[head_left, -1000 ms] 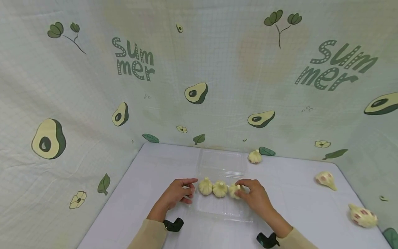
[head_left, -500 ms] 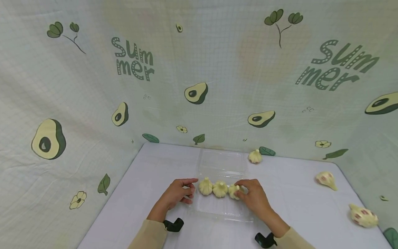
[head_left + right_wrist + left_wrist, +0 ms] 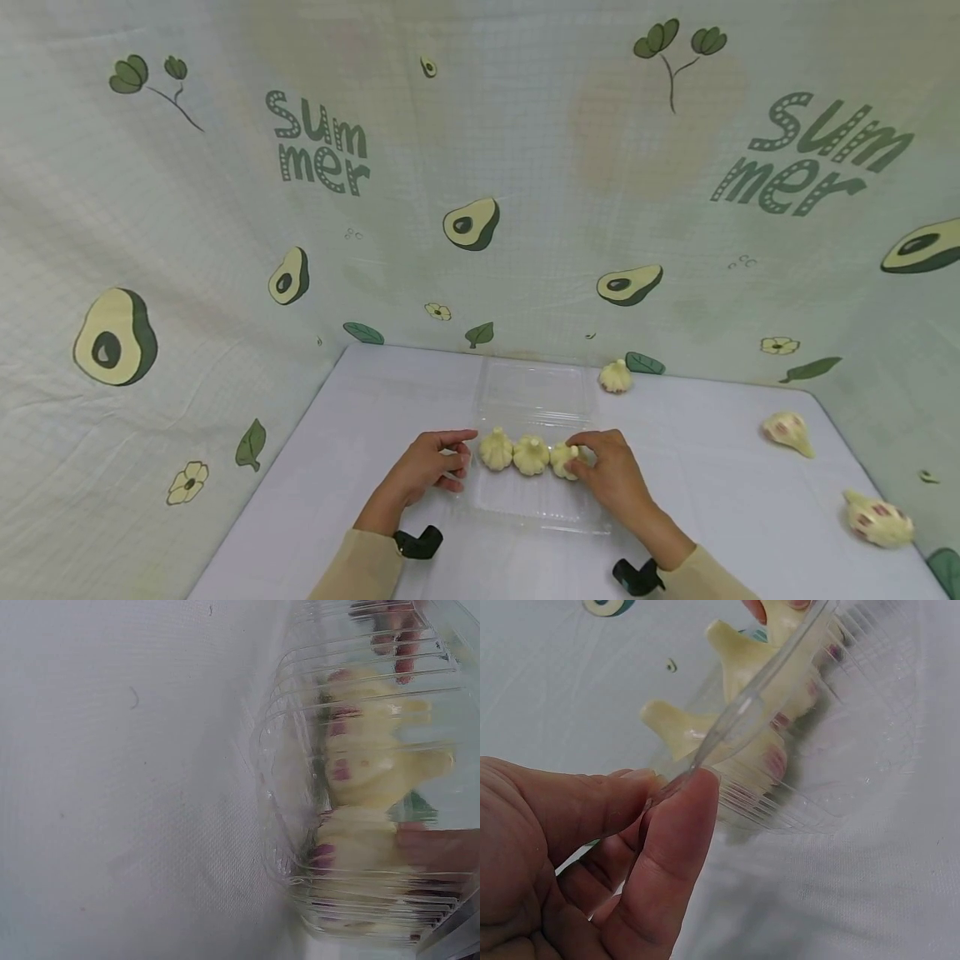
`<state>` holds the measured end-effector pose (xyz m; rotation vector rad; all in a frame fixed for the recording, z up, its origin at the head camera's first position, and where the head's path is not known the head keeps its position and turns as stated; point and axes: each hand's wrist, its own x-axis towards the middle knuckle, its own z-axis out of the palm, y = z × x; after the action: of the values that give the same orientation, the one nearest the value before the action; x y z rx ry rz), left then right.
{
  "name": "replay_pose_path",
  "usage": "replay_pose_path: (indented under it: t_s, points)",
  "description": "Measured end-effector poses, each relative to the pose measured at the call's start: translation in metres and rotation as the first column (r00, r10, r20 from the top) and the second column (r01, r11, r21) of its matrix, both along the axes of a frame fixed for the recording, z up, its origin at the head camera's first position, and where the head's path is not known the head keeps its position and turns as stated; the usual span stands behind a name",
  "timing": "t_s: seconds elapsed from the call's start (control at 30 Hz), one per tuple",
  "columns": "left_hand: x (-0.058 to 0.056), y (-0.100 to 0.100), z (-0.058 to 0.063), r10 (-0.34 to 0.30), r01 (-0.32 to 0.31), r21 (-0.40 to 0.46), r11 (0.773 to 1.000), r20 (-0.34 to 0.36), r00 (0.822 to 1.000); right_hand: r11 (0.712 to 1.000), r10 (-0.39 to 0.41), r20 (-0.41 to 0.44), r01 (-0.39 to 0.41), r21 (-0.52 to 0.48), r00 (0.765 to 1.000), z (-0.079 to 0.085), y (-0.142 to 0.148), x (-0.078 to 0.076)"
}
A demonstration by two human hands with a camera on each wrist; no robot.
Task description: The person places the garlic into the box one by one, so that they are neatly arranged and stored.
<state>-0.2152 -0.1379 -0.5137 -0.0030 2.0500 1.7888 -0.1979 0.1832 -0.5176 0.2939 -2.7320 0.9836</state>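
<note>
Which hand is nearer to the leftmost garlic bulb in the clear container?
The left hand: it pinches the clear container just beside the leftmost garlic bulb. The right hand is farther, at the row's other end, holding the third bulb.

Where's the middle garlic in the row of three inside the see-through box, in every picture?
Head: the middle garlic is at lower middle, in the clear box.
Left wrist: the middle garlic is at upper middle, partly behind the clear box's edge.
Right wrist: the middle garlic is right of centre, seen through the clear box.
Shared landmark: the clear box.
</note>
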Motion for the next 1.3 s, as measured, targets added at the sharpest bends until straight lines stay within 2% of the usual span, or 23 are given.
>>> replay_pose_path:
  t_s: [0.47, 0.8, 0.97, 1.1, 1.3]
  points:
    - [0.002, 0.000, 0.001, 0.003, -0.003, 0.005, 1.000, -0.006, 1.000, 1.000, 0.016, -0.053, -0.016, 0.004, 0.998, -0.002, 0.001, 0.004]
    - [0.003, 0.001, 0.001, 0.008, -0.008, -0.007, 1.000, -0.010, 1.000, 1.000, 0.009, -0.061, -0.009, 0.008, 0.998, -0.003, 0.000, 0.005]
    - [0.004, 0.002, 0.001, 0.011, -0.011, -0.010, 1.000, -0.014, 1.000, 0.999, 0.009, 0.022, -0.008, -0.043, 1.000, -0.001, 0.002, 0.007]
    - [0.004, 0.003, 0.000, 0.019, -0.020, -0.016, 1.000, -0.013, 1.000, 0.992, 0.005, 0.098, 0.007, -0.123, 0.995, 0.001, 0.006, 0.007]
    - [0.004, 0.002, -0.001, 0.029, -0.029, -0.018, 0.999, -0.012, 1.000, 0.971, -0.007, 0.112, 0.034, -0.237, 0.994, 0.002, 0.012, 0.008]
